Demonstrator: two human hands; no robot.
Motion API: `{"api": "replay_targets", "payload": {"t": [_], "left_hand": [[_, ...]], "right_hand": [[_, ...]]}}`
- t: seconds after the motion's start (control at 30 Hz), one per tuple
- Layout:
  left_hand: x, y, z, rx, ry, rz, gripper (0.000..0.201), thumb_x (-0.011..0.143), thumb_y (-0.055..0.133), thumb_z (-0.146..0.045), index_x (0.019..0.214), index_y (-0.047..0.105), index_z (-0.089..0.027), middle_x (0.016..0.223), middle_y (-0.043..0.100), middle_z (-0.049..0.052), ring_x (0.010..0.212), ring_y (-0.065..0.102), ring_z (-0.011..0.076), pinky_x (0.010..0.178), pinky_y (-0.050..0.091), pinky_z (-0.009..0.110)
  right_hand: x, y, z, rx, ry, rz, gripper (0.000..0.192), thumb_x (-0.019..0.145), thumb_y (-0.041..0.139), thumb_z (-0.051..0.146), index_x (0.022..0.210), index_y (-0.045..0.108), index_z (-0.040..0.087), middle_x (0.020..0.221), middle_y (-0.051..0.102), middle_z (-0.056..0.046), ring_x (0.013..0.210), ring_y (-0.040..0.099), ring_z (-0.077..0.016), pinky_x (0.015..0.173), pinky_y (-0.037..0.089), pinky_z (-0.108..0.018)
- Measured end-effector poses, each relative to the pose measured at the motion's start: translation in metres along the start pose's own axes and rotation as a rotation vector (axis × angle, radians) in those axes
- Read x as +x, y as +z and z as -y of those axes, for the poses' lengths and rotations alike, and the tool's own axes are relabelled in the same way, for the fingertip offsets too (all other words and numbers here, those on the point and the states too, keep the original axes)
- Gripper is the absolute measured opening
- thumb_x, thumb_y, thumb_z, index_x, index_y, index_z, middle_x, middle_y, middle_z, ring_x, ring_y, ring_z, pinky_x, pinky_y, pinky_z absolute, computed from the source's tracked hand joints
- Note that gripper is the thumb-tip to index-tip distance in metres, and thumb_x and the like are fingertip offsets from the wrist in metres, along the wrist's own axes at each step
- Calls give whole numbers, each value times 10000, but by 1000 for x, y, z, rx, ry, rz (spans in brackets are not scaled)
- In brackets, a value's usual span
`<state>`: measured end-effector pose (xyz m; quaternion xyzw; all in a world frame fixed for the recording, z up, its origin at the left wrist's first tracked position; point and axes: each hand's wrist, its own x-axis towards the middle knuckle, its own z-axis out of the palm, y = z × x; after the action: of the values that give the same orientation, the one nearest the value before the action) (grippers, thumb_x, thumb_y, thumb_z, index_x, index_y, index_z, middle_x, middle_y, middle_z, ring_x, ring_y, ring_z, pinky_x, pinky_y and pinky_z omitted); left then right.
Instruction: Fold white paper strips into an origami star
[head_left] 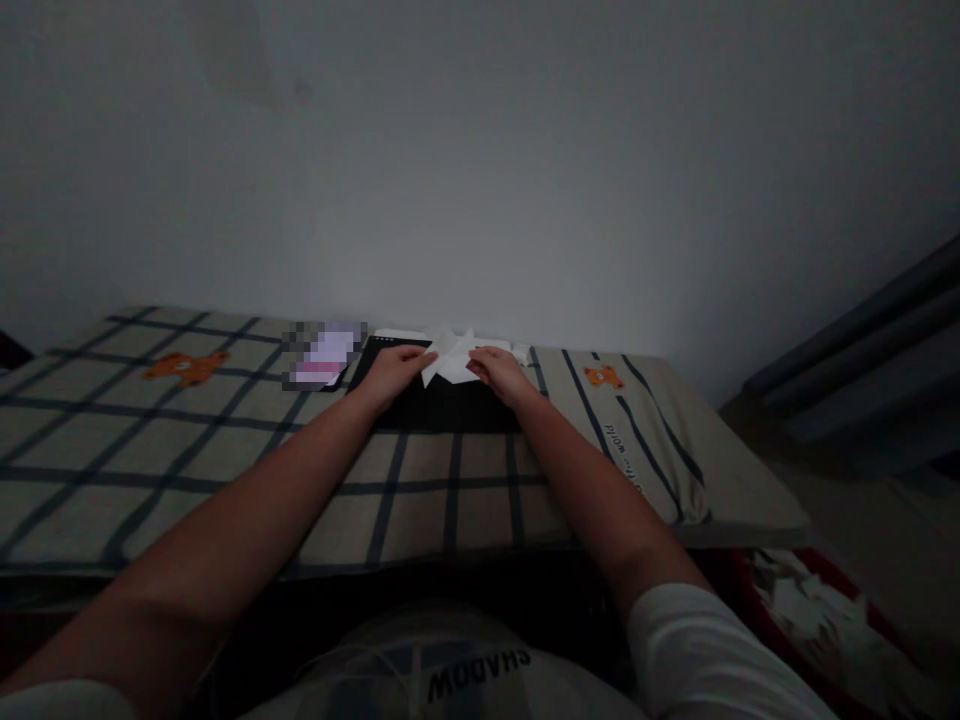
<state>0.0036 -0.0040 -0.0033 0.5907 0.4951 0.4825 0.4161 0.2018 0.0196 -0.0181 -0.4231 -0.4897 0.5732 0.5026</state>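
Observation:
A folded piece of white paper [453, 362] with pointed corners is held between my two hands. On its left side, my left hand [397, 372] pinches an edge between thumb and fingers. My right hand [498, 370] grips the opposite side, its fingers curled in. Beneath both hands lies a flat black board [442, 410], partly covered by the paper and my wrists. More white paper [495, 343] lies behind the hands along the board's far edge; its exact shape is hard to make out in the dim light.
The board rests on a checked cloth [225, 440] with orange bear prints, against a grey wall [480, 180]. Left of the board lies a phone [326, 355] with a lit, partly blurred screen. A red bin [814, 560] holding paper scraps stands low at the right, near dark curtains [877, 350].

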Motion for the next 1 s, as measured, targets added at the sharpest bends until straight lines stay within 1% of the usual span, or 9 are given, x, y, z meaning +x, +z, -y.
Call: {"api": "replay_targets", "payload": {"t": [0.1, 0.2, 0.27, 0.37, 0.43, 0.5, 0.67, 0.87, 1.0], "left_hand": [[0, -1, 1, 63, 50, 56, 444, 635, 677, -511, 888, 697, -147, 866, 696, 72, 778, 604, 181, 734, 437, 274], [-2, 0, 0, 134, 81, 56, 450, 650, 657, -524, 893, 695, -148, 887, 695, 73, 812, 606, 188, 768, 431, 276], [-3, 1, -1, 144, 63, 43, 466, 651, 653, -531, 908, 693, -145, 889, 696, 76, 819, 608, 193, 765, 435, 276], [-2, 5, -3, 98, 42, 20, 482, 641, 670, -517, 952, 687, -150, 911, 698, 77, 822, 611, 188, 766, 439, 271], [0, 7, -2, 87, 15, -7, 479, 616, 691, -512, 931, 693, -151, 877, 702, 76, 775, 613, 180, 741, 445, 271], [3, 8, 0, 105, 12, -22, 470, 617, 695, -504, 927, 696, -151, 871, 702, 75, 768, 612, 181, 743, 446, 280], [7, 8, 4, 133, 24, -20, 447, 632, 687, -496, 918, 700, -152, 854, 701, 75, 770, 611, 201, 757, 451, 315], [6, 8, 3, 116, 29, -23, 430, 638, 690, -484, 911, 701, -153, 875, 702, 74, 796, 611, 201, 771, 449, 309], [4, 9, 2, 84, 28, -17, 435, 637, 695, -476, 918, 699, -145, 887, 702, 75, 790, 614, 192, 771, 449, 300]], "right_hand": [[1, -1, 0, 16, -11, -6, 180, 701, 633, 328, 720, 583, 155, 693, 587, 4, 615, 544, -74, 621, 444, -213], [1, -1, 0, 50, -28, -12, 180, 699, 632, 329, 726, 582, 158, 703, 573, 10, 642, 547, -78, 644, 450, -224], [1, 0, 1, 68, -27, -17, 176, 691, 643, 319, 731, 584, 158, 721, 579, 6, 671, 556, -86, 664, 460, -236], [1, -1, 3, 96, -37, -16, 166, 706, 631, 310, 729, 580, 154, 739, 589, -7, 691, 566, -99, 661, 472, -250], [2, -2, 3, 107, -49, -31, 157, 715, 628, 298, 726, 577, 149, 744, 587, -10, 688, 563, -100, 649, 476, -248], [4, -3, 3, 113, -24, -54, 138, 731, 616, 277, 723, 573, 147, 742, 584, -11, 690, 563, -102, 647, 479, -250], [8, -6, 1, 106, 12, -39, 113, 761, 595, 251, 728, 574, 145, 735, 579, -13, 681, 557, -97, 646, 486, -244], [8, -6, 1, 106, 6, -26, 118, 773, 594, 256, 736, 574, 146, 738, 584, -19, 678, 563, -96, 663, 498, -258], [8, -7, 0, 88, -9, -22, 115, 768, 597, 249, 737, 580, 140, 745, 587, -23, 682, 571, -102, 639, 493, -251]]}}
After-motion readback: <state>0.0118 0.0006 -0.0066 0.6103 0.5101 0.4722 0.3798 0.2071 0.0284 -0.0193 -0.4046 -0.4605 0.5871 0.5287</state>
